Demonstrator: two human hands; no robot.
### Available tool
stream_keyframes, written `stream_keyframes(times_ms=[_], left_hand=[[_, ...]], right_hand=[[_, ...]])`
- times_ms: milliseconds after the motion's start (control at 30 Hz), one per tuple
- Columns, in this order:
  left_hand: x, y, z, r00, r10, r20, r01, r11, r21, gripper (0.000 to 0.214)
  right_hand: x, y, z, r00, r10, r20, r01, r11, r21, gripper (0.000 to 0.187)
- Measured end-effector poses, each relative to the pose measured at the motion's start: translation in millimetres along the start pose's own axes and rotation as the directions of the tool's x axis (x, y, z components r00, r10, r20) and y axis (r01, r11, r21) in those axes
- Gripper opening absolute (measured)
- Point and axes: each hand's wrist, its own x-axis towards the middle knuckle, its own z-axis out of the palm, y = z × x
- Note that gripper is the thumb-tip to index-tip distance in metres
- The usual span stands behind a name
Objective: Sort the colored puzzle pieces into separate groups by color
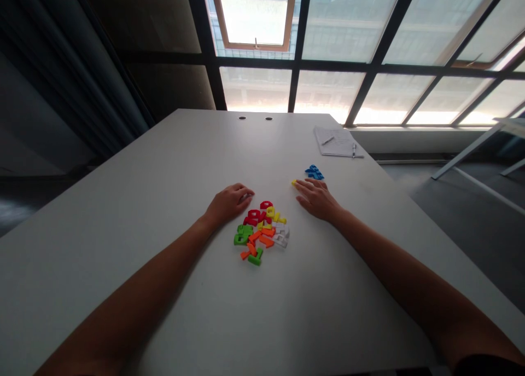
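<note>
Beside the left edge of a mixed pile of small plastic pieces, my left hand rests on the table, fingers loosely bent and apart from the thumb, with nothing visible in it. The pile has red pieces, yellow pieces, white pieces, orange pieces and green pieces. To the right, my right hand lies with fingers stretched out, its fingertips at a small yellow plastic piece, which they partly cover. Just beyond that hand sits a small cluster of blue plastic pieces.
On the white table, sheets of paper lie near the far right edge with a pen and another pen on them. Two round holes are set near the far edge. A dark curtain hangs at left; windows stand behind.
</note>
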Motion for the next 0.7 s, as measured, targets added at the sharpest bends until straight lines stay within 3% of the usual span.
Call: stream_keyframes(times_ms=[100, 200, 400, 633, 700], left_hand=[[0, 0, 0.3, 1.0, 0.001, -0.002, -0.001, 1.0, -0.003, 0.031], [0, -1, 0.3, 1.0, 0.005, -0.002, -0.005, 1.0, -0.011, 0.03], [1, -1, 0.5, 1.0, -0.002, -0.001, 0.002, 1.0, -0.012, 0.03], [0, 0, -0.7, 1.0, -0.004, 0.001, 0.004, 1.0, -0.005, 0.032], [1, 2, -1.3, 1.0, -0.011, 0.002, 0.011, 1.0, 0.002, 0.031]], right_hand=[[0, -2, -1, 1.0, 0.009, -0.02, -0.01, 1.0, -0.021, 0.057], [1, -4, -2, 0.997, 0.045, -0.062, -0.046, 0.999, -0.003, 0.047], [1, -3, 1, 0.997, -0.027, 0.066, 0.028, 1.0, -0.013, 0.06], [6, -8, 0, 0.982, 0.186, -0.023, -0.187, 0.98, -0.062, 0.051], [13, -8, 2, 0.981, 0.193, -0.005, -0.193, 0.978, -0.076, 0.053]])
